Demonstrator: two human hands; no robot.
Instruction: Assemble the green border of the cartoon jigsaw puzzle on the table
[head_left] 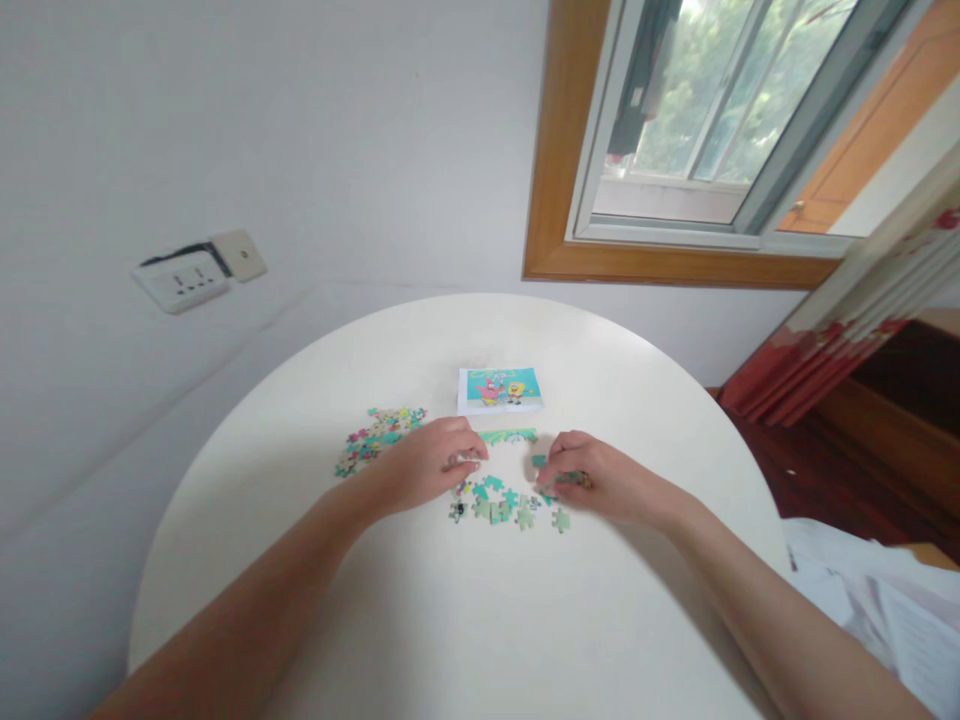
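My left hand rests on the table at the left end of a joined strip of puzzle pieces. Its fingers are loosely bent, with a gap between thumb and forefinger. To the right, my right hand is closed, its thumb and fingers brought together on a puzzle piece that is mostly hidden. A teal puzzle piece shows by its fingertips, and more pieces are partly covered beneath that hand. Between and in front of both hands lie several loose pale green and teal puzzle pieces.
A heap of mixed puzzle pieces lies beyond my left forearm. Behind the strip is a small box with a cartoon picture. The round white table meets the wall; papers lie at lower right.
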